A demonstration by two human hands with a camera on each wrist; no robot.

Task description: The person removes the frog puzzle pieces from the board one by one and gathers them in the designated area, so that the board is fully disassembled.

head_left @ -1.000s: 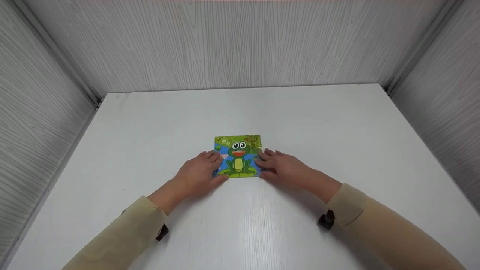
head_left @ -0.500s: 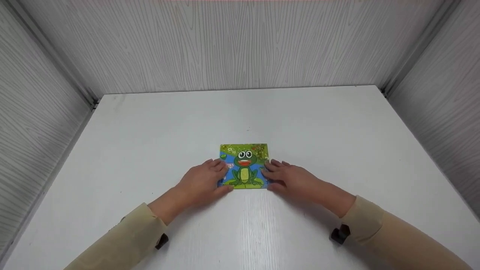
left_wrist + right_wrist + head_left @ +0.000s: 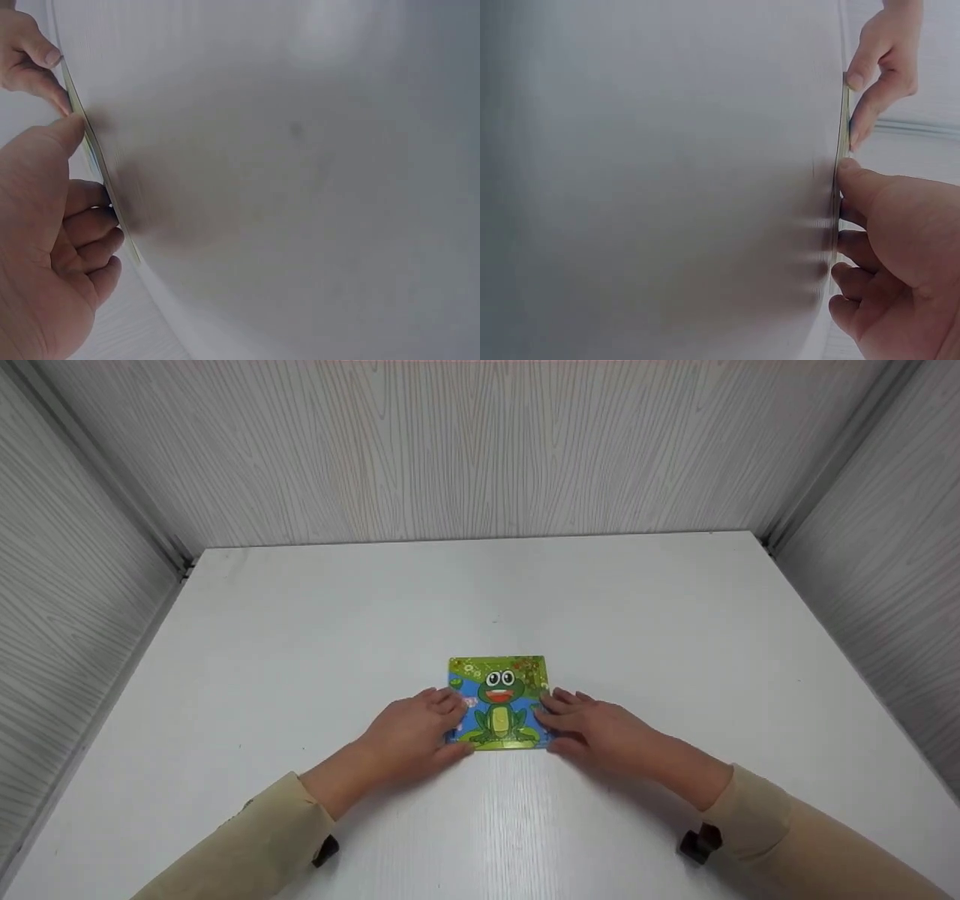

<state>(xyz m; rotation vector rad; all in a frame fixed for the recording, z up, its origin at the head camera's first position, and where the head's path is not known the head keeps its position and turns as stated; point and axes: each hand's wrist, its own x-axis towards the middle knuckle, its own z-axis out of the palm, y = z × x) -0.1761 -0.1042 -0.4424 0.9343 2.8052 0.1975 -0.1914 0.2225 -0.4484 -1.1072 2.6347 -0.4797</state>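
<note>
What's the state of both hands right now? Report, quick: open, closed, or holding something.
Left hand: open, touching the left side of the frog picture.
Right hand: open, touching the picture's right side.

1. The left hand's fingers cover part of the card's left side; the right hand's cover part of its right side.
2. Both palms are hidden from the head camera.
3. The small flowers printed on the card are too blurred to make out.
4. The bottom edge cuts off both sleeves and the near part of the table.
5. Each black block is partly hidden by a sleeve.
6. The speck behind the card is too small to identify.
7. The top edge cuts off the back wall.
8. Both wrist views show the card nearly edge-on, its picture unreadable, and crop both hands.
</note>
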